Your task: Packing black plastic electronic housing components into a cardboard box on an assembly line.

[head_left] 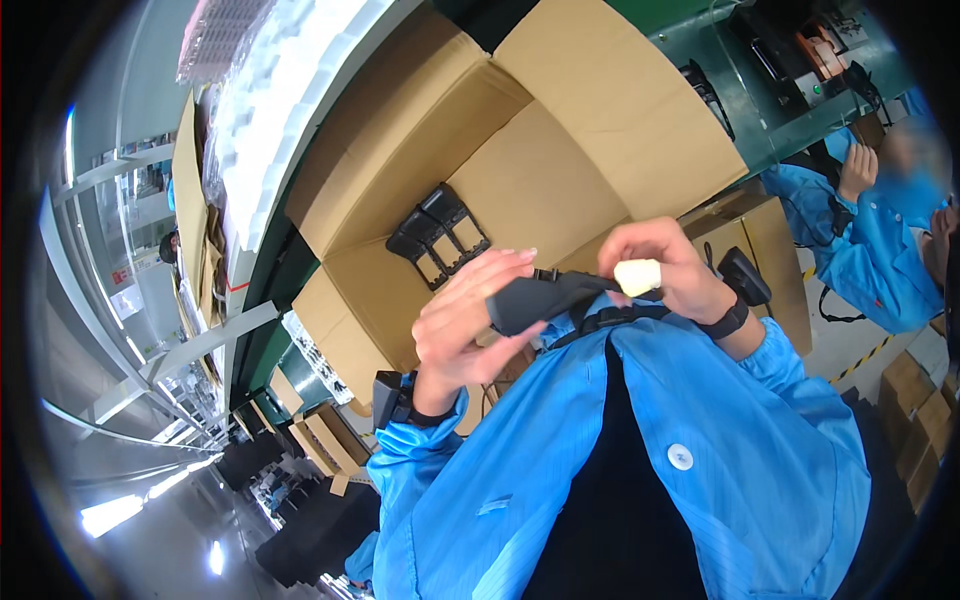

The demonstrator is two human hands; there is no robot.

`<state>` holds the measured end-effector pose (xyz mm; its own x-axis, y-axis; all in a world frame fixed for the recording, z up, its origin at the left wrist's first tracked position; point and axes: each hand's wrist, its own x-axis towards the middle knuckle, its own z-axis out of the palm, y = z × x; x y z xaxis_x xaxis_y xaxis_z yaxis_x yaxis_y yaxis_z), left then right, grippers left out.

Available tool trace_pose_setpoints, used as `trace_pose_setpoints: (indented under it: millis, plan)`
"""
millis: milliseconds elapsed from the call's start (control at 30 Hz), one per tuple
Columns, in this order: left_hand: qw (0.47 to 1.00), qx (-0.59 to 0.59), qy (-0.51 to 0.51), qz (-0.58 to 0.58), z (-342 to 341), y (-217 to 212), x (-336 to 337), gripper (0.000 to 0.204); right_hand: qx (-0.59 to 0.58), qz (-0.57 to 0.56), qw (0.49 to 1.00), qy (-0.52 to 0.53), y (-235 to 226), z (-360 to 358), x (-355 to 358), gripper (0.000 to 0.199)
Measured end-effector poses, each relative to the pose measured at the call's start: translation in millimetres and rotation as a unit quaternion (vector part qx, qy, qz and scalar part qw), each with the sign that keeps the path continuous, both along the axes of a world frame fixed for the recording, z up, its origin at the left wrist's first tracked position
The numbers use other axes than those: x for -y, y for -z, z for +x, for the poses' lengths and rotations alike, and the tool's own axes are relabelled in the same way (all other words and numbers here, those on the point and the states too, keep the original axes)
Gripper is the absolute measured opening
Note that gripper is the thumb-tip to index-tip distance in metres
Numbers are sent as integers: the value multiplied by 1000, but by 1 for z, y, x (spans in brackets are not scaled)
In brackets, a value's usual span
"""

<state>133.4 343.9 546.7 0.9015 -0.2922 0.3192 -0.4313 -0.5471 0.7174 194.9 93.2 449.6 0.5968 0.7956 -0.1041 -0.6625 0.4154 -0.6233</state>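
Observation:
My left hand (465,325) is closed around the wide end of a dark, smooth plastic part (545,302), fingers on top and thumb below. The part lies across in front of my blue jacket, and its right end reaches toward my other hand. Between the bent fingers of my right hand (675,268) is a small pale yellow wad (637,276), held close to that right end. Whether the wad touches the part, I cannot tell. Beyond my hands, two black frame-like plastic parts (440,236) sit in an open cardboard box (545,160).
A green bench (740,80) with small devices runs behind the box. At the right, another person in a blue jacket (850,240) works near a second carton (765,250). Stacked clear trays (290,80) stand at the left. Brown cartons (910,400) lie at the lower right.

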Motion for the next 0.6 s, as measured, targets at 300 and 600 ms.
trace_pose_setpoints:
  millis: [300,600]
  plan:
    - [934,-305,-177,56,87,92,-127,29,182,-163,943,227,-2,7,40,18]
    - [883,-339,-148,288,130,256,-197,44,205,-303,878,308,18,-8,79,12]
